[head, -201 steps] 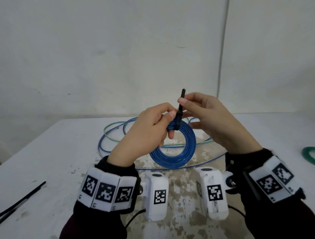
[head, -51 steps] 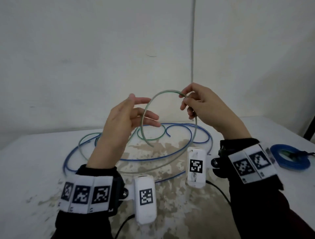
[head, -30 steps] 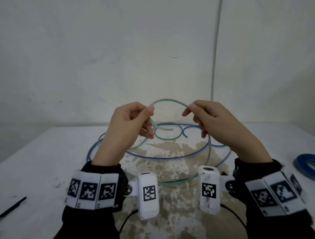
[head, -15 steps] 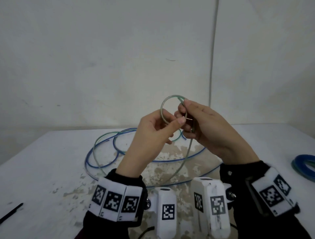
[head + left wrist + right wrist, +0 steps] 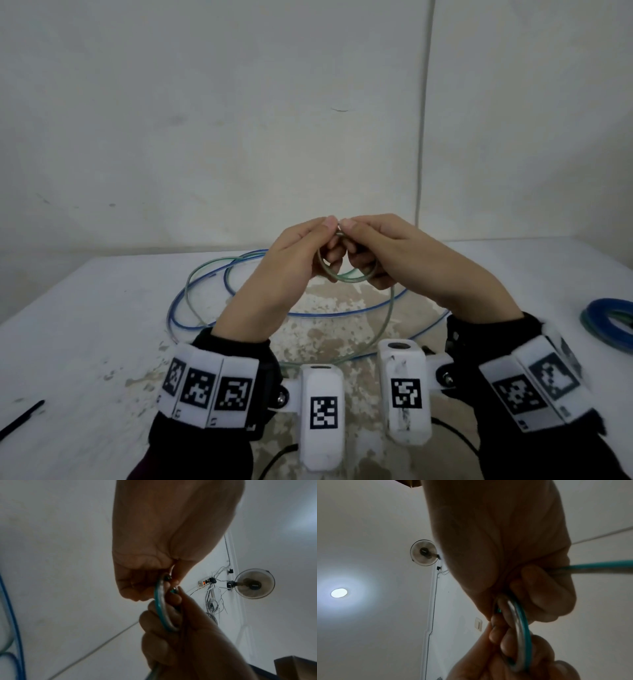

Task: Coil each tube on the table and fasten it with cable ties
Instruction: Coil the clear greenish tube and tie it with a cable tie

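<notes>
Green tube [image 5: 346, 278] has one small loop, pinched by left hand [image 5: 291, 263] and right hand [image 5: 404, 260]; blue tube [image 5: 308, 312] lies loose mid-table; finished coil [image 5: 606, 325] sits at the right edge.

Both hands are raised together above the surface, fingertips meeting: the left hand [image 5: 291, 260] and right hand [image 5: 394, 257] each have fingers curled, pinching.

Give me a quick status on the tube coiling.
Left hand and right hand both pinch the green tube, one small loop formed. Rest trails on table. Nothing in the way.
</notes>
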`<state>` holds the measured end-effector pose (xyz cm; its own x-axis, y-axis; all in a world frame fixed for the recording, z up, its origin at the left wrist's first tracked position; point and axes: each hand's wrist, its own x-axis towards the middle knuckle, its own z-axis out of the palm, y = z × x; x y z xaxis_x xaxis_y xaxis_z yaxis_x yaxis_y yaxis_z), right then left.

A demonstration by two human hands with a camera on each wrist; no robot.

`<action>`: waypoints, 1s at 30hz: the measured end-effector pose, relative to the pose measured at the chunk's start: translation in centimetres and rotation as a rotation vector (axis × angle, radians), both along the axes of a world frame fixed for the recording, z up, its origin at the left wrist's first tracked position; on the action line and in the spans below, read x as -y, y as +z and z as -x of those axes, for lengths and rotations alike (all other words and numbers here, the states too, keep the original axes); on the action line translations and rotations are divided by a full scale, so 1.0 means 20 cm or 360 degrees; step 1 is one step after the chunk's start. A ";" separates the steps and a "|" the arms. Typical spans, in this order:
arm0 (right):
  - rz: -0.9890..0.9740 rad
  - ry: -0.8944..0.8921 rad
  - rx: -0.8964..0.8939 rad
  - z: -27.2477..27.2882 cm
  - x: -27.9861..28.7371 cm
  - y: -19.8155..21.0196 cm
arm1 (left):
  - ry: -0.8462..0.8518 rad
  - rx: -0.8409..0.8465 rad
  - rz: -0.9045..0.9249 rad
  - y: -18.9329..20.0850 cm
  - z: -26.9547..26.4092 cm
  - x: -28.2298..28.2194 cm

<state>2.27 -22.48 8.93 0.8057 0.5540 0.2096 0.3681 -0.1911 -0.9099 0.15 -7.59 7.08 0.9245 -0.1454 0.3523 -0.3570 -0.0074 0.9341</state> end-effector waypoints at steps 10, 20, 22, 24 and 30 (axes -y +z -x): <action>-0.0370 -0.0055 -0.0132 -0.08 -0.02 -0.05 | 0.0178 -0.0052 0.0078 -0.01 -0.02 0.01; -0.0562 -0.0015 -0.0323 -0.07 -0.05 -0.03 | 0.0002 -0.0041 0.0257 0.01 -0.01 -0.01; -0.0664 0.0081 -0.0395 -0.07 -0.05 -0.04 | 0.0028 -0.0063 0.0313 0.02 -0.02 -0.03; -0.0675 0.0093 -0.0374 -0.07 -0.05 -0.05 | 0.0061 -0.0103 0.0099 0.02 -0.03 -0.05; -0.0471 0.0050 -0.0211 -0.06 -0.06 -0.06 | 0.0017 -0.0034 0.0015 -0.02 -0.03 -0.04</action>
<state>3.44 -21.20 7.73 0.8203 0.5096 0.2596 0.2440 0.0987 -0.9647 0.68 -6.82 6.77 0.9334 -0.1324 0.3335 -0.3367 -0.0021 0.9416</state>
